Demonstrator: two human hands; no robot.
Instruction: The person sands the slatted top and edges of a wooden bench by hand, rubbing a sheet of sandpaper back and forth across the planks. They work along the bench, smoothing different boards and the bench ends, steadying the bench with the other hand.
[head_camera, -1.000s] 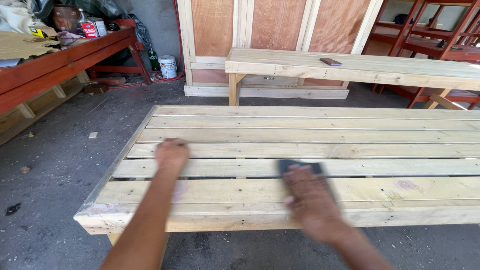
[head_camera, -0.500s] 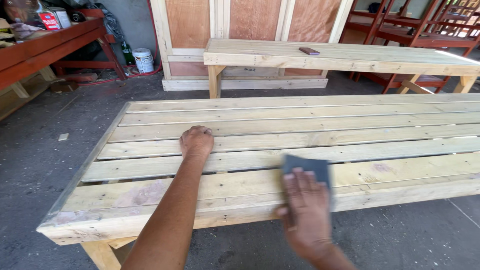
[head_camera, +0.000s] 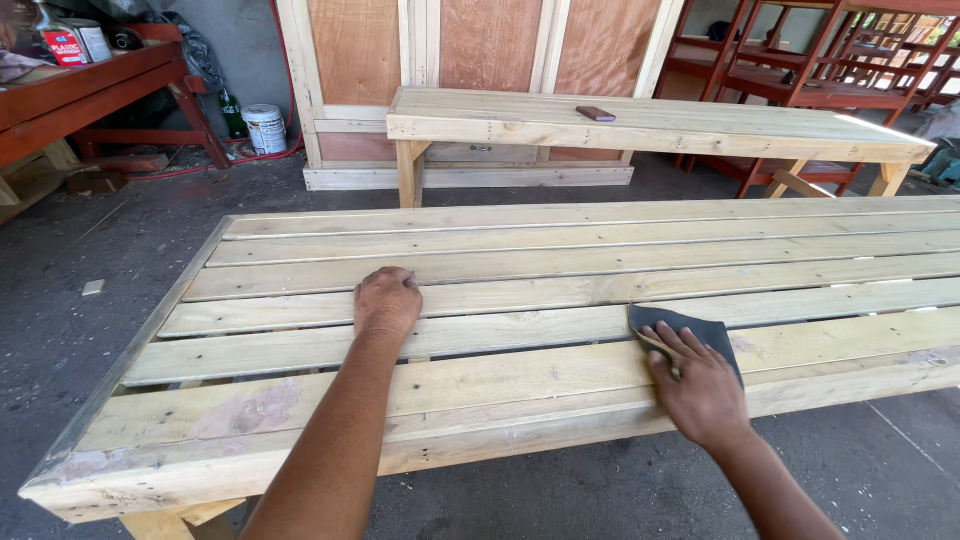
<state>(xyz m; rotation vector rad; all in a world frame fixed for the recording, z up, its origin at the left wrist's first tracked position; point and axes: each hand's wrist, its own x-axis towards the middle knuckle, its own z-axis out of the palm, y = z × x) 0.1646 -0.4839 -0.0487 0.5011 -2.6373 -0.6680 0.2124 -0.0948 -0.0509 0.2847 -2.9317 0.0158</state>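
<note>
A long slatted table (head_camera: 560, 260) of pale bare wood fills the foreground. My left hand (head_camera: 386, 300) rests flat, fingers curled down, on one of its middle slats. My right hand (head_camera: 697, 385) presses a dark sheet of sandpaper (head_camera: 668, 323) onto a slat near the front edge, fingers spread over the sheet. Patches of pinkish filler (head_camera: 245, 410) show on the front slat at the left.
A second pale wooden bench (head_camera: 650, 125) stands behind, with a small dark block (head_camera: 596, 114) on it. Red-brown wooden frames (head_camera: 800, 70) stand at the back right, a red workbench (head_camera: 90, 90) with cans at the left, and a white tin (head_camera: 265, 128) on the concrete floor.
My right hand with the sandpaper has slid along the front slats to the right. My left hand stays planted on the middle slat. The camera view has shifted.
</note>
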